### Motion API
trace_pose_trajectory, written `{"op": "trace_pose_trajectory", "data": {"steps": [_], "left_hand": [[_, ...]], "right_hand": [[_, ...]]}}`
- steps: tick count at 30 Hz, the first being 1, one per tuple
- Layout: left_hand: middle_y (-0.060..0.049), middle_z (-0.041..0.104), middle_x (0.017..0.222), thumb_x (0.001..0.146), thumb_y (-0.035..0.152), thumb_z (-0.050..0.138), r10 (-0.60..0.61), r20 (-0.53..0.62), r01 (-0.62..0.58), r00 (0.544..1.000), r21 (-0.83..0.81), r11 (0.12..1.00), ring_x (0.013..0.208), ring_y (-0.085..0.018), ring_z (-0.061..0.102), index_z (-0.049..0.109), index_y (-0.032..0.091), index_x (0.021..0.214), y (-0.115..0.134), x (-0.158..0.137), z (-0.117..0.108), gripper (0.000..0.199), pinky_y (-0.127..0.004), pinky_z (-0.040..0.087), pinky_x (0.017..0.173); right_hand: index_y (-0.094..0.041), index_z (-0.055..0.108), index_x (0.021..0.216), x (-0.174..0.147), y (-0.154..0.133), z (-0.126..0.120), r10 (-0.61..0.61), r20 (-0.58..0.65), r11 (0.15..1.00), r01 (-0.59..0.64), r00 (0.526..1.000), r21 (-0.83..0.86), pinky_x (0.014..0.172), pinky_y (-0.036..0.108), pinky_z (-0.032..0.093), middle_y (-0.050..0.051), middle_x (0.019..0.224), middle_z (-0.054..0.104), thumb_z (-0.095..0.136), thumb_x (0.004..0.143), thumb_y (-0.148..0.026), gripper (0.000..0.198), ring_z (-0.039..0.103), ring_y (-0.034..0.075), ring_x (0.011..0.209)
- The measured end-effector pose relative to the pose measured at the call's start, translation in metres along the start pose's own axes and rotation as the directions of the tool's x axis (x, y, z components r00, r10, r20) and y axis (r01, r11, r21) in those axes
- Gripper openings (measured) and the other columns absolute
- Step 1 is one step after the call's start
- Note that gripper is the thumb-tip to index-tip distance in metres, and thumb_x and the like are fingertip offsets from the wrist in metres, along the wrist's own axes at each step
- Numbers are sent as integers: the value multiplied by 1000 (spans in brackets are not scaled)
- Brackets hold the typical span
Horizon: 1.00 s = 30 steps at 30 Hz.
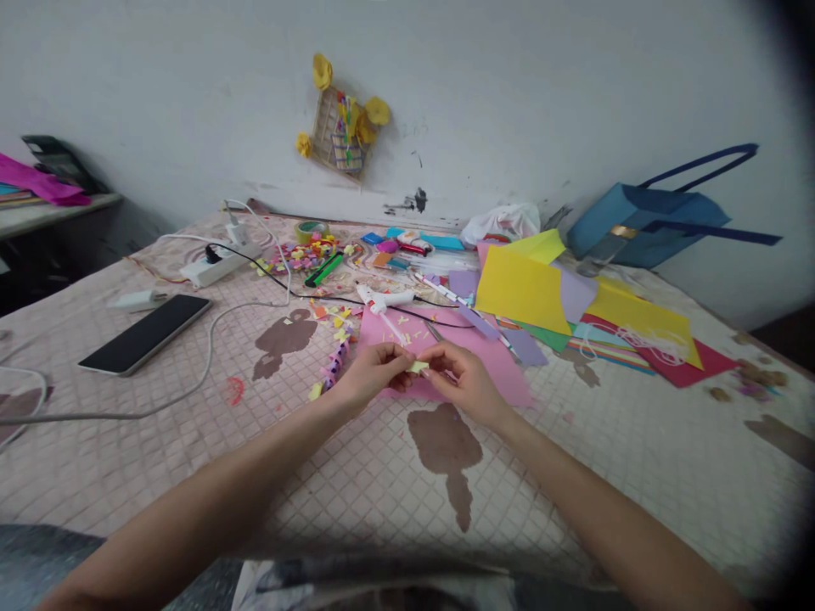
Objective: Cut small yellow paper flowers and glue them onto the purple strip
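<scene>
A small pale yellow paper piece (417, 367) is pinched between the fingertips of both hands. My left hand (380, 373) is closed on its left end. From the other side my right hand (463, 378) grips it, fingers bent. Both hands are over a pink paper sheet (503, 373) with small yellow scraps on it. Just beyond them lies a white glue gun (385, 299), its nozzle towards my hands. Left of my left hand is a purple decorated strip (335, 365) with small paper pieces along it.
Coloured paper sheets (525, 288) are piled on the right, near a blue bag (643, 225). A phone (146, 335), cables and a power strip (220, 265) occupy the left. Small paper pieces (299, 255), a green cutter (324, 268) and a tape roll (311, 231) lie farther back.
</scene>
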<state>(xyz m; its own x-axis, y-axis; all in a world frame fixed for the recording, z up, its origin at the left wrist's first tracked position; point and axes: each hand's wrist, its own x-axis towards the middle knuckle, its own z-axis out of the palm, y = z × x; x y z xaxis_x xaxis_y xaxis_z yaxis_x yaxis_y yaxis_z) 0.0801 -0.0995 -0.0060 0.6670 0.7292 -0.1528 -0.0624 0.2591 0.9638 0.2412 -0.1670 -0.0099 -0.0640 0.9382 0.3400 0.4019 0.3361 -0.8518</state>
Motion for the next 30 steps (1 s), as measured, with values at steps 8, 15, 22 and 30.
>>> {"op": "trace_pose_trajectory", "data": {"steps": [8,15,22,30], "left_hand": [[-2,60,69,72,34,66,-33,81,36,996,-44,998,57,-8,56,54,12,80,2,-1,0,26,-23,43,58],[-3,61,77,64,23,73,72,115,-76,991,29,997,69,-11,57,55,11,91,2,-1,0,34,-25,45,65],[-1,59,67,72,30,65,105,41,-109,994,98,989,58,-9,55,56,11,80,1,1,-1,23,-22,44,57],[-3,61,69,68,32,69,167,55,-173,984,156,972,56,-9,55,56,11,82,0,3,-2,28,-22,45,54]], "right_hand": [[-19,59,89,3,5,-2,129,1,960,-126,992,249,66,29,48,1,78,59,55,81,-27,12,57,13,69],[-18,58,83,4,10,1,277,-9,863,-245,961,442,59,25,45,-1,72,58,59,78,-27,10,54,10,59],[-18,56,85,3,0,1,237,76,894,-248,969,373,61,26,46,-1,72,58,59,79,-35,18,56,12,63],[-18,56,81,3,0,1,203,65,947,-212,977,242,63,26,45,0,75,57,60,77,-30,14,54,12,66]]}}
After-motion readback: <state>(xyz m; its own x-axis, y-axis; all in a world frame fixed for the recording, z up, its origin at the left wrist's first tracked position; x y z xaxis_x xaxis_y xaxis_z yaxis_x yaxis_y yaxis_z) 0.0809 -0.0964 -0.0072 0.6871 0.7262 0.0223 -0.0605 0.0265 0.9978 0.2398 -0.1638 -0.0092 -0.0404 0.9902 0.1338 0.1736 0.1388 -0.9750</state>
